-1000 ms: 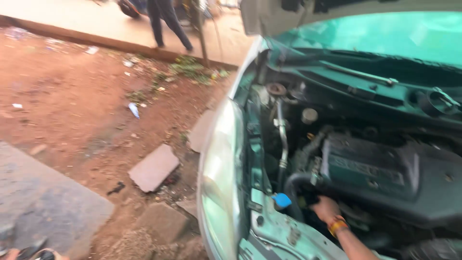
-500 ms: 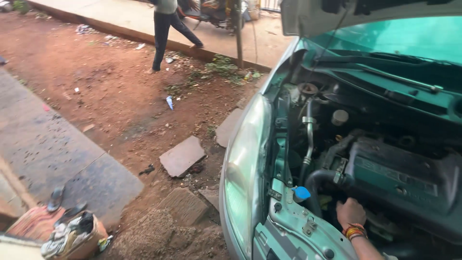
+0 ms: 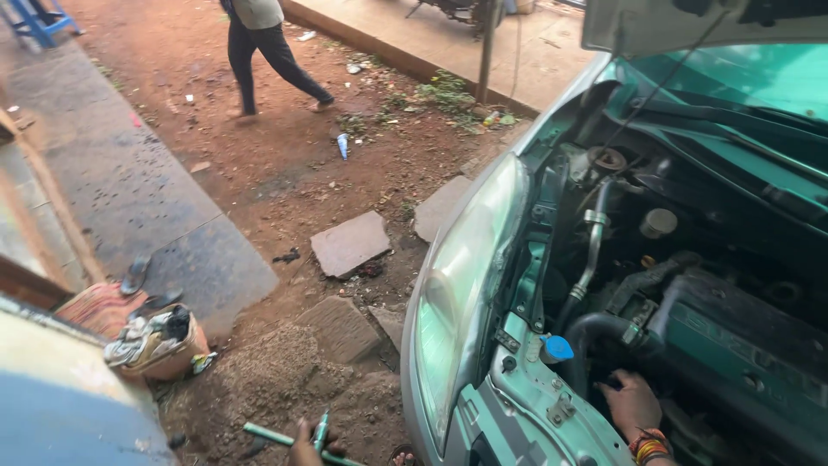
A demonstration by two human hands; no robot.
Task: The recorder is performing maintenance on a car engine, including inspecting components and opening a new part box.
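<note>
The black radiator hose [image 3: 604, 332] curves up out of the engine bay just behind the front crossmember; its long axis runs from lower left, near the blue cap [image 3: 558, 349], up and right toward the dark engine cover [image 3: 742, 345]. The right hand [image 3: 632, 404] sits directly below that hose, down in the gap beside it, fingers spread and pressed into the dark space under the bend; whether they grip anything there cannot be told, since the fingertips are lost in shadow. Bangles circle the wrist at the frame's bottom edge.

The left hand [image 3: 304, 447] is well apart, out over the dirt in front of the car's headlight [image 3: 461, 285], clenched around a green-handled screwdriver [image 3: 321, 429], with a long green rod [image 3: 276, 438] lying across beneath it, possibly held too. So the right hand is by far the nearer to the hose; the tool lies to the left, outside the bay.

Further out: flat stone slabs [image 3: 349, 243] on the red ground, a bag of rags [image 3: 153, 338] beside the concrete strip, and another person [image 3: 263, 47] walking away at the top.
</note>
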